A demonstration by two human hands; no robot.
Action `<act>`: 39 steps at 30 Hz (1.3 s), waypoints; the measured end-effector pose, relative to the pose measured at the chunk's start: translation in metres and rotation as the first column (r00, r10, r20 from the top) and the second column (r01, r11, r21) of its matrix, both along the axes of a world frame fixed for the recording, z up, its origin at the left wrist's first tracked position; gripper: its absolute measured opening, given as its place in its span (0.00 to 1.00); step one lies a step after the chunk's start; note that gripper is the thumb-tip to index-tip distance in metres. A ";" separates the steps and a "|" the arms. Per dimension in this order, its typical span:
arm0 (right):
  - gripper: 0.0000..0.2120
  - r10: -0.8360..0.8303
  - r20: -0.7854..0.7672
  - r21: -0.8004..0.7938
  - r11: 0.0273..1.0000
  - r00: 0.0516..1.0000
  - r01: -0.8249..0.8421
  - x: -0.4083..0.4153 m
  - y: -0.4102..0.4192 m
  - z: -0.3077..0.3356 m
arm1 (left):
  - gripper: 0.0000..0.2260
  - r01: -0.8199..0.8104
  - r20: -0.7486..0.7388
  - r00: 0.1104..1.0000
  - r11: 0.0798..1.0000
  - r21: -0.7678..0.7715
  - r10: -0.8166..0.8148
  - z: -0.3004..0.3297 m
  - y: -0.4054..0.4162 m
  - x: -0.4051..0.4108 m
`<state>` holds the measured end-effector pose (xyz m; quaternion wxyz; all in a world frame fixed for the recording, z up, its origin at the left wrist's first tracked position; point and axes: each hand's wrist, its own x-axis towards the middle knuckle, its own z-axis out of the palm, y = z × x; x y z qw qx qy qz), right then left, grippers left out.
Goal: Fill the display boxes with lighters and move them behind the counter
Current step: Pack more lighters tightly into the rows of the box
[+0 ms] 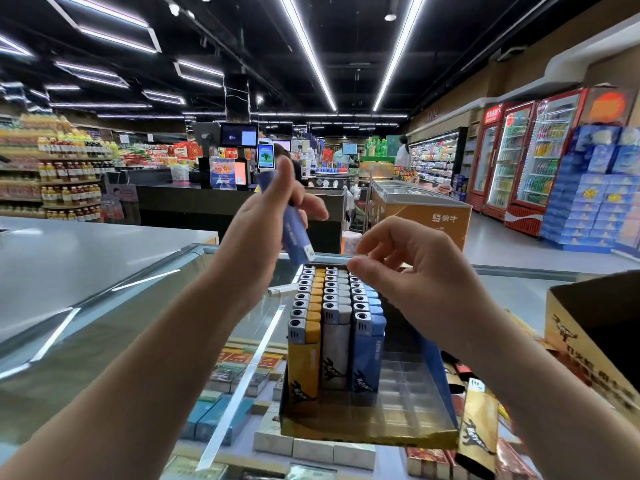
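Left hand (266, 216) pinches blue lighter (289, 223) — long axis tilted, metal head down toward display box (367, 431) far edge; right hand (412, 271) nearer, loosely curled, empty.

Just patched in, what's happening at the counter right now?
A person is loading lighters into a display box standing on the glass counter. The left hand holds one blue lighter above the box. The right hand hovers over the far end of the rows with fingers curled, holding nothing visible. Three rows, yellow, white and blue, are in; the box's right side is unfilled. Another carton sits open at the right.
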<state>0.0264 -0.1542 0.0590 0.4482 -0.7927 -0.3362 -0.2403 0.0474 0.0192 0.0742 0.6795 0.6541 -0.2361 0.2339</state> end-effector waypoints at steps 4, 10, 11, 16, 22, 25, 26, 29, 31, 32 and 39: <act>0.12 0.020 0.104 -0.072 0.997 0.994 -0.013 -0.003 0.009 -0.008 | 0.17 0.251 -0.177 0.938 0.937 -0.243 -0.297 0.003 0.000 -0.003; 0.15 -0.028 0.277 -0.019 0.999 0.960 0.035 -0.007 0.013 -0.009 | 0.14 0.261 -0.177 0.947 0.963 -0.065 -0.268 -0.004 -0.011 -0.003; 0.14 -0.018 0.220 0.027 1.000 0.975 0.013 -0.008 0.013 -0.008 | 0.13 0.257 -0.158 0.951 0.964 -0.071 -0.265 -0.005 -0.011 -0.003; 0.12 0.203 -0.151 0.328 0.934 0.967 -0.145 -0.005 0.010 -0.002 | 0.05 0.299 -0.088 0.949 0.953 -0.036 -0.301 -0.007 -0.008 0.001; 0.08 0.394 -0.235 0.686 0.715 0.888 -0.136 0.001 -0.012 0.009 | 0.27 0.247 -0.206 0.959 0.933 0.264 -0.195 -0.008 0.006 0.008; 0.10 0.308 -0.183 0.650 0.750 0.934 -0.120 0.001 -0.027 0.020 | 0.29 0.005 -0.161 0.982 0.838 0.545 0.099 -0.006 0.014 0.009; 0.11 0.298 -0.159 0.609 0.780 0.941 -0.145 0.000 -0.030 0.023 | 0.32 -0.009 -0.189 0.970 0.796 0.605 0.155 -0.006 0.017 0.009; 0.10 0.334 -0.121 0.430 0.866 0.935 -0.254 -0.004 -0.032 0.028 | 0.40 0.184 -0.373 0.918 0.682 0.708 0.139 -0.006 0.020 0.006; 0.09 0.307 -0.106 0.276 0.923 0.946 -0.269 -0.007 -0.030 0.026 | 0.43 0.323 -0.466 0.880 0.606 0.727 0.090 -0.008 0.019 0.003; 0.09 0.296 -0.105 0.189 0.943 0.949 -0.273 -0.009 -0.029 0.025 | 0.43 0.363 -0.495 0.866 0.591 0.721 0.072 -0.009 0.018 0.002; 0.11 0.224 -0.193 -0.334 0.901 0.955 -0.278 -0.017 -0.014 0.017 | 0.36 0.407 -0.501 0.865 0.548 0.731 0.025 -0.011 0.016 0.003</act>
